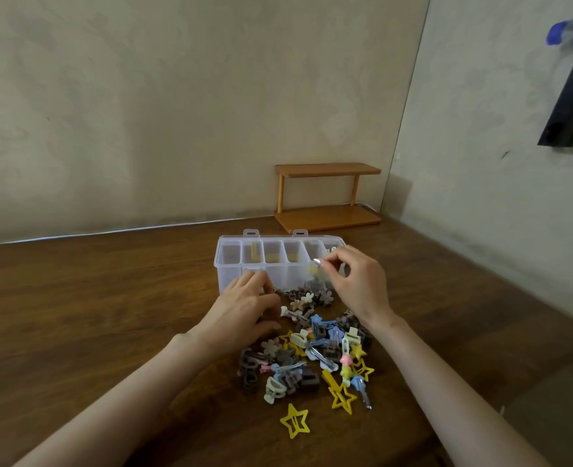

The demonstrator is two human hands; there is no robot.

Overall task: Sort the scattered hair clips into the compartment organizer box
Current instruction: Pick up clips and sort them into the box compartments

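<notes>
A clear plastic organizer box with several compartments stands open on the wooden table; yellow clips lie in its middle compartments. In front of it is a heap of hair clips: brown flowers, blue and white claws, yellow stars. One yellow star clip lies apart, nearest me. My right hand hovers over the box's right end and pinches a small clip with a silver tip and a blurred yellowish body. My left hand rests palm down on the left edge of the heap, fingers curled over clips; whether it holds one is hidden.
A small two-tier wooden shelf stands at the back right corner of the table. Walls close the back and the right side. A dark bracket with a blue-capped object hangs on the right wall. A white cable runs along the table's back edge.
</notes>
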